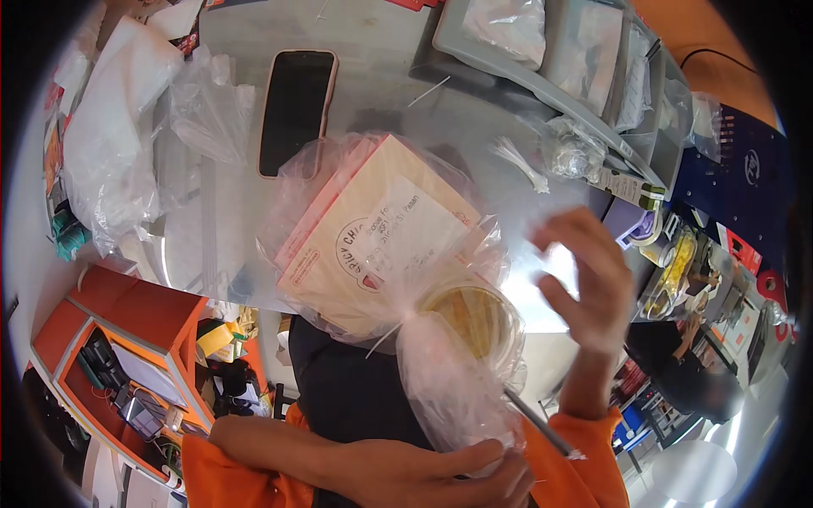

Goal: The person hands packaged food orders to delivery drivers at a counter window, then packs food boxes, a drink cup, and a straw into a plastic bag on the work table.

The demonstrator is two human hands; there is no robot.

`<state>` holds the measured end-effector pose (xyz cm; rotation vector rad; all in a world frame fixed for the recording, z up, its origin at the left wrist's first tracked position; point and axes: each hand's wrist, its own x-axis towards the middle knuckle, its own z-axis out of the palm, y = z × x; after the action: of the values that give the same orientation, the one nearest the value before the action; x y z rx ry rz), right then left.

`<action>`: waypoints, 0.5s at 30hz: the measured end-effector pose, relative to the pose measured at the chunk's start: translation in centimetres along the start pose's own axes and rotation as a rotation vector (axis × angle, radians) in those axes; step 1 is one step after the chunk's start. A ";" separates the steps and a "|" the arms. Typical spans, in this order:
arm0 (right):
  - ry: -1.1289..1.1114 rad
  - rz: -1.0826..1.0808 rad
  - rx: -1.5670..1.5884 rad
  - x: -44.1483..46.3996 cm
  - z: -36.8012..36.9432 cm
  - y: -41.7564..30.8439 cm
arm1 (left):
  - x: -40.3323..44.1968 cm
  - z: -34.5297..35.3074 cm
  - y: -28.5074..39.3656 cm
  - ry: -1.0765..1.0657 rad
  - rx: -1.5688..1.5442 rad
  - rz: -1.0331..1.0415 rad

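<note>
A clear plastic bag (453,372) lies at the table's near edge, its neck cinched with a thin white tie (385,340). Inside it are a paper food box (339,296) with a printed label and a round clear tub (466,317) of yellow-brown contents. My left hand (423,470) is closed on the loose end of the bag, low in front of my body. To the right of the tub, my right hand (584,279) is raised, blurred, thumb and fingers apart with nothing in them. A slim grey rod-like thing (542,423) sticks out beside the bag; its kind is unclear.
A phone (296,114) lies behind the bag. Crumpled plastic bags (127,135) are at the left. Bundled thin white strips (521,161) and a grey divided tray (525,72) are at the right. An orange cabinet (127,322) stands lower left. Another person (690,381) is at far right.
</note>
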<state>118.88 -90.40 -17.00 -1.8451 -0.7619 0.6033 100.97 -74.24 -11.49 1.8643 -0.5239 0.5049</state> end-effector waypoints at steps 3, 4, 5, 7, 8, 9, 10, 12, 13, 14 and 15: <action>-0.136 0.070 -0.095 2.6 3.0 1.3 | -0.3 -1.1 -0.1 -0.089 -0.057 -0.010; -0.195 0.032 -0.108 3.0 3.2 1.5 | -0.3 -1.4 -0.3 -0.117 -0.117 -0.031; -0.231 0.045 -0.092 3.2 3.0 1.6 | -0.2 -1.5 -0.5 -0.147 -0.183 -0.047; -0.300 0.072 -0.062 3.6 2.7 1.7 | 0.1 -1.7 -1.2 -0.209 -0.318 -0.076; -0.308 0.076 -0.067 3.8 2.6 1.7 | 0.2 -1.7 -1.3 -0.244 -0.388 -0.085; -0.313 0.081 -0.072 3.9 2.6 1.6 | -0.1 -1.5 -1.2 -0.264 -0.456 -0.116; -0.317 0.086 -0.075 3.9 2.7 1.7 | -0.6 -1.3 -1.1 -0.285 -0.524 -0.150; -0.249 0.047 -0.117 3.5 3.2 1.9 | -1.2 -1.3 -1.1 -0.331 -0.613 -0.183; -0.213 0.026 -0.135 3.3 3.6 1.9 | -1.3 -1.6 -1.3 -0.355 -0.632 -0.182; -0.213 0.031 -0.178 3.2 3.8 1.7 | -1.3 -1.8 -1.4 -0.380 -0.645 -0.178; -0.212 0.034 -0.221 3.0 4.1 1.2 | -1.4 -1.7 -1.3 -0.381 -0.619 -0.182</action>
<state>118.29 -86.07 -19.81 -2.0196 -0.9711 0.7708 100.40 -72.03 -12.73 1.3845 -0.6641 -0.1388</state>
